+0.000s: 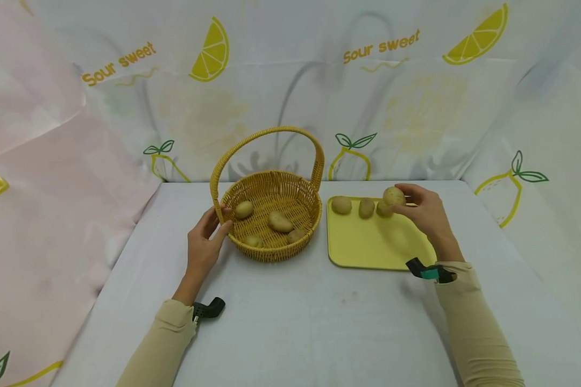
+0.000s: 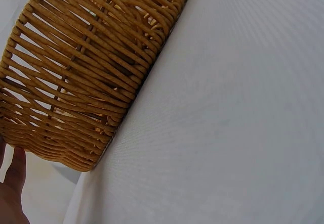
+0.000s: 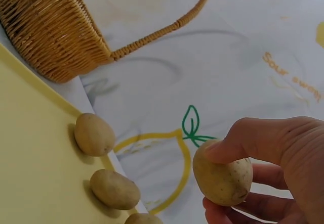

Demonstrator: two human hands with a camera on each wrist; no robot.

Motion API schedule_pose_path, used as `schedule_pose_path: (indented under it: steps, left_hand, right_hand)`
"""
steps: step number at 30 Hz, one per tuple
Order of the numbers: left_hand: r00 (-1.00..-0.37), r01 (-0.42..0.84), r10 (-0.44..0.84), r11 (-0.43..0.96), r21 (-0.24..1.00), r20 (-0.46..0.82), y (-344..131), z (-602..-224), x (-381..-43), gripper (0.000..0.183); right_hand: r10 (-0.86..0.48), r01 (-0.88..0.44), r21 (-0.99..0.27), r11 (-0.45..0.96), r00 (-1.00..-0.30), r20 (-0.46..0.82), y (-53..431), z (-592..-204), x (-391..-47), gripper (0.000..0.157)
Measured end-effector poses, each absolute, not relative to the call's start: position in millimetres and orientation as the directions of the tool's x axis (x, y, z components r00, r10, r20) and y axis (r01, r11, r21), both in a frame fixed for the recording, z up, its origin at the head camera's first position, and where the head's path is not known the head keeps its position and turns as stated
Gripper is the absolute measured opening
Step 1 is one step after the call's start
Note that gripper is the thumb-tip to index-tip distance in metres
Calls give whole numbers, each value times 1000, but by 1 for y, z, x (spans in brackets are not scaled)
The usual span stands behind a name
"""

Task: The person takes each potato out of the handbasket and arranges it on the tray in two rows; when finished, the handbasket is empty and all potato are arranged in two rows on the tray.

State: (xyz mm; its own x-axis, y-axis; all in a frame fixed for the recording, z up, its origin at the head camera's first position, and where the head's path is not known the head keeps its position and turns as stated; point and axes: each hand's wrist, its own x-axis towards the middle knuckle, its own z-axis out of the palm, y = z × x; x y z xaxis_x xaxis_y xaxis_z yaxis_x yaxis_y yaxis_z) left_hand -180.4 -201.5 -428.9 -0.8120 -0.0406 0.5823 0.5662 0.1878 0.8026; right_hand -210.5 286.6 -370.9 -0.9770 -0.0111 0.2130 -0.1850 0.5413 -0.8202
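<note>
In the head view my right hand (image 1: 425, 210) pinches a round potato (image 1: 394, 196) between thumb and fingers, above the far right part of a yellow tray (image 1: 368, 252). The right wrist view shows that potato (image 3: 223, 176) held off the tray. Three more potatoes lie along the tray's far edge, one partly hidden behind the held one. My left hand (image 1: 207, 237) grips the left rim of a wicker basket (image 1: 271, 255) near the foot of its handle, fingertips over the rim. Inside the basket lie several potatoes, one of them a longer potato (image 1: 280, 221).
A white cloth (image 1: 290, 322) covers the table. Behind it hangs a lemon-printed curtain (image 1: 290, 97), close to the basket's tall arched handle (image 1: 276, 130). The basket stands left of the tray, with a narrow strip of cloth between them.
</note>
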Motion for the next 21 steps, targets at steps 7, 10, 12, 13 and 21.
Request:
schedule_pose_path:
  steps: [7, 10, 12, 13, 21]
  left_hand:
    - [-815, 560, -46, 192, 806, 577, -200, -428, -179, 39]
    - [-816, 561, -42, 190, 806, 577, -200, -427, -178, 38]
    - [-815, 561, -41, 189, 806, 577, -200, -426, -178, 38]
    - [-815, 562, -41, 190, 805, 578, -200, -426, -178, 38]
    - [-816, 561, -43, 178, 808, 576, -199, -425, -177, 39]
  right_hand:
    - [16, -133, -819, 558, -985, 170, 297, -376, -214, 57]
    - [30, -114, -822, 558, -987, 157, 301, -377, -214, 58]
    - [41, -103, -824, 558, -988, 151, 304, -378, -214, 58]
    - [46, -98, -824, 557, -988, 148, 305, -378, -214, 58]
    - [81, -58, -825, 562, -989, 125, 314, -383, -214, 58]
